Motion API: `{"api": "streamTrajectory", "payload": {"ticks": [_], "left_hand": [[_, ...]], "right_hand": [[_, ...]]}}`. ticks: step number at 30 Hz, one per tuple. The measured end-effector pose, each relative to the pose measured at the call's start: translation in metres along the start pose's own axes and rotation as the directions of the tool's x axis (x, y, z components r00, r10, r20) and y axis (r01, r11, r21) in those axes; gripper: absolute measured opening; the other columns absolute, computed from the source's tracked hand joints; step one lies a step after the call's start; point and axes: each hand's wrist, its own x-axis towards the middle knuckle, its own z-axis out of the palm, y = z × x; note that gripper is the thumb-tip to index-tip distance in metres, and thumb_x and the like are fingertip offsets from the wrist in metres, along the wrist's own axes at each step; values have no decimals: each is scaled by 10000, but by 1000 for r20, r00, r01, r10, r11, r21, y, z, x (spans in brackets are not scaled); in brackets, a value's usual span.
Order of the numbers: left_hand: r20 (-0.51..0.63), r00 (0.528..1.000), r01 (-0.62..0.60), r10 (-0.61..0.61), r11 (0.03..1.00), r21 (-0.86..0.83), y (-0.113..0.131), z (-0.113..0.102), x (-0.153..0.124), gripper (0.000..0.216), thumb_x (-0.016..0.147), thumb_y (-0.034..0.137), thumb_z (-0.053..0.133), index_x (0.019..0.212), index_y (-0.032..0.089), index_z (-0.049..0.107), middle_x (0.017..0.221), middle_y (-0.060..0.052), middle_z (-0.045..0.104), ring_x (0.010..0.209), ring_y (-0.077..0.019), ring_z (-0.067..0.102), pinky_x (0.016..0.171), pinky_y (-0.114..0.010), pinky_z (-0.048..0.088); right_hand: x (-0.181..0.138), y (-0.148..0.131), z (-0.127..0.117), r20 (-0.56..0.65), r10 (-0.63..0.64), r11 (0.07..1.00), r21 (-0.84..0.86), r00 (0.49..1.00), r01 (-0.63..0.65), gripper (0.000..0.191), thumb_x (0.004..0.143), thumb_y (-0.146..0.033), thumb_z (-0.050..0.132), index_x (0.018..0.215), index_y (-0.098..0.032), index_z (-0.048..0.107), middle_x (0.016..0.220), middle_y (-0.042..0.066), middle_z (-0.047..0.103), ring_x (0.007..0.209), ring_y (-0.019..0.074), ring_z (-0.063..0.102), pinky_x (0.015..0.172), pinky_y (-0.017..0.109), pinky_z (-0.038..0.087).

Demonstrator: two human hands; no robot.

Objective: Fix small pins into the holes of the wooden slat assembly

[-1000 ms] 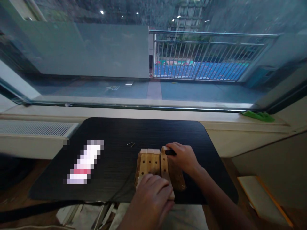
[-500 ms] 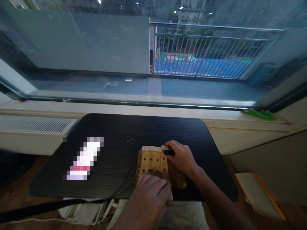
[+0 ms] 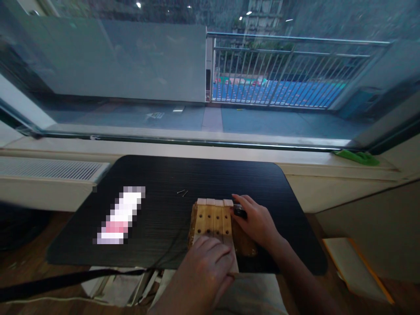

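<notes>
Several narrow wooden slats (image 3: 216, 218) with round holes lie side by side near the front of the black table (image 3: 157, 175), their far ends pale. My left hand (image 3: 208, 262) is closed over their near ends, fingers bent across the top. By the far right corner of the slats, my right hand (image 3: 259, 218) grips a small black tool (image 3: 240, 211), whose tip I cannot make out. Under the slats and to their right shows a brown, glossy-edged piece (image 3: 246, 245), partly hidden by my right arm.
Two thin metal screws or nails (image 3: 182, 192) lie beyond the slats to the left. A blurred-out flat item (image 3: 120, 214) is on the table's left. A green cloth (image 3: 357, 157) rests on the sill below the window. A dark strap (image 3: 65, 280) crosses at lower left.
My right hand with the black tool has moved slightly right, off the far end of the rightmost slat. My left hand stays on the slats. The view has shifted a little.
</notes>
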Motion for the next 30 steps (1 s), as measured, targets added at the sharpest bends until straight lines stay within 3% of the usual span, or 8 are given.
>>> {"api": "streamTrajectory", "payload": {"ticks": [5,7,10,14,16,20,25,30], "left_hand": [[-230,973,-31,32,1000,7,-14,-17,-5,277,932,340,647,1177,212,664,1160,-87,740,1071,-255,671,923,-421,557],[-430,901,78,-61,997,22,-37,-27,-9,203,968,328,582,1100,221,693,1056,-71,757,1000,-231,686,894,-399,556],[-621,714,387,-323,922,-35,-85,-34,-8,229,980,316,518,982,202,718,936,-57,755,893,-213,691,872,-378,553],[-535,636,616,-556,783,-83,-140,-26,7,261,926,297,541,1031,169,743,991,-81,750,937,-242,691,897,-376,543],[-494,621,677,-609,734,-55,-155,-18,16,282,918,257,537,1067,150,751,975,-91,740,950,-248,688,895,-361,535],[-413,658,713,-629,697,75,-166,-6,24,297,934,267,553,1123,177,764,987,-89,719,963,-241,678,897,-332,519],[-385,663,731,-643,666,147,-164,-6,30,287,960,310,549,1124,227,769,1035,-76,706,964,-221,680,848,-295,504],[-399,657,722,-639,686,91,-165,-8,39,289,960,298,515,1048,201,772,1042,-96,721,922,-226,693,824,-321,511]], "right_hand": [[-4,-9,-6,77,18,1000,-17,997,-17,357,900,-229,627,1255,-196,644,1207,100,703,949,255,733,785,380,589],[-4,-13,-6,98,37,998,-44,995,-33,336,897,-231,636,1232,-206,650,1218,99,694,917,249,738,744,367,585],[-5,-15,-5,113,44,995,-89,993,-34,325,902,-259,644,1224,-212,647,1244,106,678,861,241,745,692,353,574],[-2,-13,-1,105,32,992,-129,994,-18,299,913,-310,646,1195,-212,657,1236,106,675,821,232,747,651,335,562],[-2,-12,0,95,23,990,-143,995,-9,303,908,-325,649,1191,-216,662,1227,103,677,801,222,745,635,324,556],[-10,-8,-2,-21,57,992,-111,998,-59,398,880,-373,649,1241,-206,651,1150,100,682,758,221,728,611,335,551],[-39,6,-9,-200,214,971,146,956,-187,302,889,-378,576,1115,-215,692,965,61,665,765,201,695,678,335,560],[-65,23,-8,-219,354,910,307,909,-280,293,842,-424,601,998,-210,727,882,78,687,754,241,688,684,375,554]]}}
